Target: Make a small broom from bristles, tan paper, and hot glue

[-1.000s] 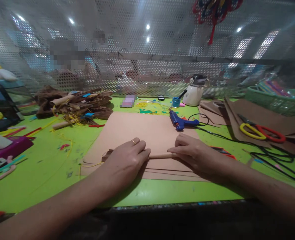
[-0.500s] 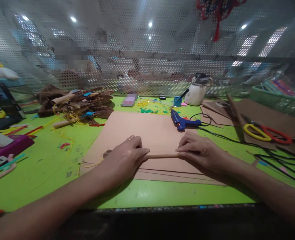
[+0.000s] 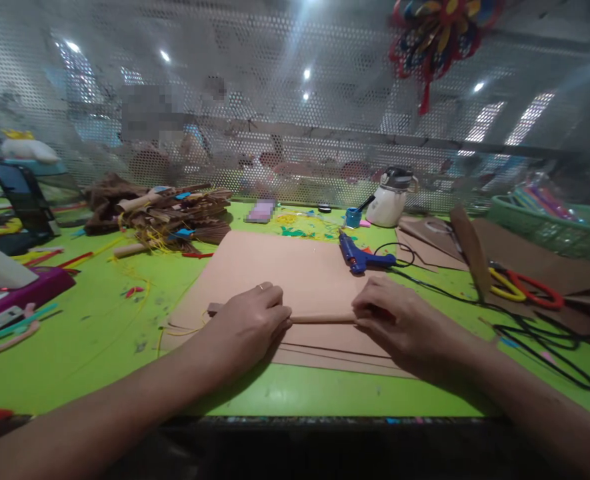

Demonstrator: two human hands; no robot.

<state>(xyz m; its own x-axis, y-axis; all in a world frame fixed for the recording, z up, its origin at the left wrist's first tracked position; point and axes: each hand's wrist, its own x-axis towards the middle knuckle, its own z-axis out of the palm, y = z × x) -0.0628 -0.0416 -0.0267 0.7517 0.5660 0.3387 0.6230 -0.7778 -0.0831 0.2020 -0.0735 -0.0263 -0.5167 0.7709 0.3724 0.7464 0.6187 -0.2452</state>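
A thin tan paper roll lies crosswise on a stack of tan paper sheets on the green table. My left hand, with a ring on one finger, presses down on the roll's left part, fingers curled over it. My right hand covers the roll's right end, fingers bent onto it. A short brown end of the roll sticks out left of my left hand.
A blue glue gun with its black cord lies behind the sheets. Yellow and red scissors rest on brown paper at right. A pile of brown rolled pieces sits back left, a white jug at the back, a green basket far right.
Both hands stay on the roll; it has shifted slightly toward me on the sheets. The camera has tilted up a little.
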